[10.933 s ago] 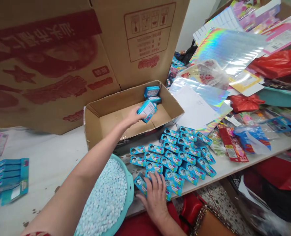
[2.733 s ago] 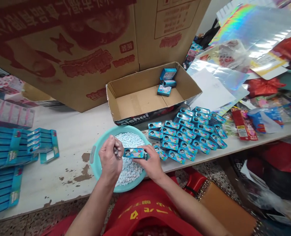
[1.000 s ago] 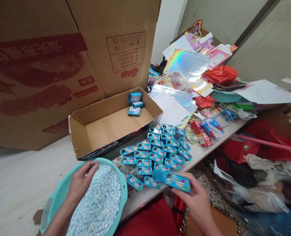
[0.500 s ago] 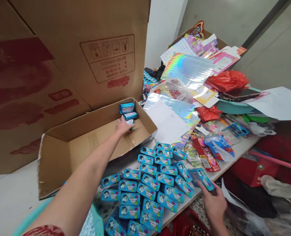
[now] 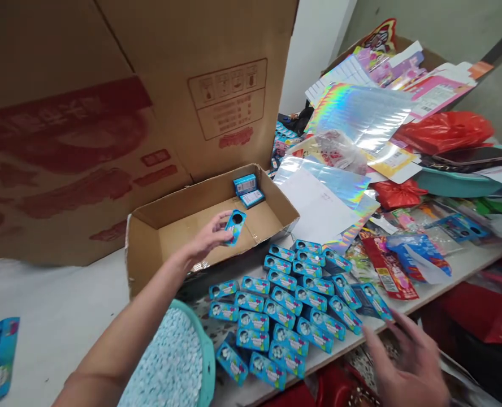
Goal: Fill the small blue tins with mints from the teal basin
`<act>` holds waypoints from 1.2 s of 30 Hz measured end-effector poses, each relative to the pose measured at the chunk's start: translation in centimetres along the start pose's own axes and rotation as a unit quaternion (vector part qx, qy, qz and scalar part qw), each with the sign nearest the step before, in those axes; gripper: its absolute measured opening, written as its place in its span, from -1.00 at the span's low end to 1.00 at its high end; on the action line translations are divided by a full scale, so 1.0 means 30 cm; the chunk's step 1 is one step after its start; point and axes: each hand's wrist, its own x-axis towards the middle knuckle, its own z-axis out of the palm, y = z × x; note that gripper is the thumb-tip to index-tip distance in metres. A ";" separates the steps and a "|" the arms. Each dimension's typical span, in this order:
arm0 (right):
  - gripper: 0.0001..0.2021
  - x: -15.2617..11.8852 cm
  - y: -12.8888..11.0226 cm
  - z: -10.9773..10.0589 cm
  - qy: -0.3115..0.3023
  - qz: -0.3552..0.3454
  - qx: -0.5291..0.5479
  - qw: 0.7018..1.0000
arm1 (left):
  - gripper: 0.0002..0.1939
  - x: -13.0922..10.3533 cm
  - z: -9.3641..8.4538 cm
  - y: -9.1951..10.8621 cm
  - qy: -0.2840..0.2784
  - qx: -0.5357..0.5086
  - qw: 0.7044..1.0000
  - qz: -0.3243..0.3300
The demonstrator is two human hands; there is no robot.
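Observation:
My left hand (image 5: 208, 236) is closed round a small blue candy box (image 5: 236, 226), above the front side of a shallow cardboard box (image 5: 149, 223). Two more blue candy boxes, one upright (image 5: 245, 185) and one lying flat (image 5: 252, 198), are in its far right corner. My right hand (image 5: 410, 362) is blurred, fingers spread and holding nothing, just in front of a blue candy box (image 5: 377, 301) at the table edge. Left of that box, several blue candy boxes (image 5: 278, 312) stand in loose rows, round windows facing up.
A teal basin (image 5: 211, 362) of pale blue candies stands at the front left. Behind the shallow box rises a big carton (image 5: 158, 102). Plastic packets (image 5: 390, 265), shiny sheets (image 5: 356, 113) and a phone (image 5: 475, 155) crowd the right side.
My left hand has lifted a candy box out of the cardboard box's corner. My right hand has let go of the box at the right and drawn back. The view has turned left.

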 end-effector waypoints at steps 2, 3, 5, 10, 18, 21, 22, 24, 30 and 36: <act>-0.33 -0.091 -0.141 0.083 -0.111 -0.126 0.071 0.983 | -0.23 -0.204 0.094 -0.027 0.031 -0.059 0.998 0.020; -0.21 -0.145 -0.207 0.130 -0.171 -0.171 0.105 0.965 | -0.21 -0.300 0.149 -0.051 0.047 -0.071 0.996 0.026; -0.04 -0.255 -0.317 0.214 -0.276 -0.196 0.173 0.925 | -0.15 -0.468 0.239 -0.110 0.052 -0.104 0.993 -0.001; -0.62 -0.420 -0.429 0.306 -0.394 0.039 0.309 0.865 | -0.32 -0.738 0.086 -0.299 0.133 -0.021 0.987 -0.086; -0.57 -0.516 -0.396 0.286 -0.436 0.235 0.364 0.789 | -0.29 -0.769 -0.323 -0.738 0.348 0.444 0.809 -0.164; -0.55 -0.544 -0.379 0.290 -0.416 0.244 0.335 0.809 | -0.31 -0.723 -0.239 -0.735 0.364 0.390 0.818 -0.215; -0.55 -0.548 -0.375 0.293 -0.413 0.244 0.326 0.815 | -0.32 -0.710 -0.213 -0.718 0.369 0.351 0.830 -0.227; -0.55 -0.551 -0.373 0.302 -0.410 0.237 0.313 0.823 | -0.34 -0.692 -0.178 -0.681 0.383 0.226 0.864 -0.236; -0.58 -0.550 -0.402 0.327 -0.428 0.166 0.259 0.850 | -0.49 -0.717 -0.162 -0.644 0.397 -0.046 0.887 -0.233; -0.65 -0.571 -0.430 0.352 -0.451 -0.010 0.189 0.872 | -0.73 -0.772 -0.158 -0.555 0.307 -0.349 0.864 -0.194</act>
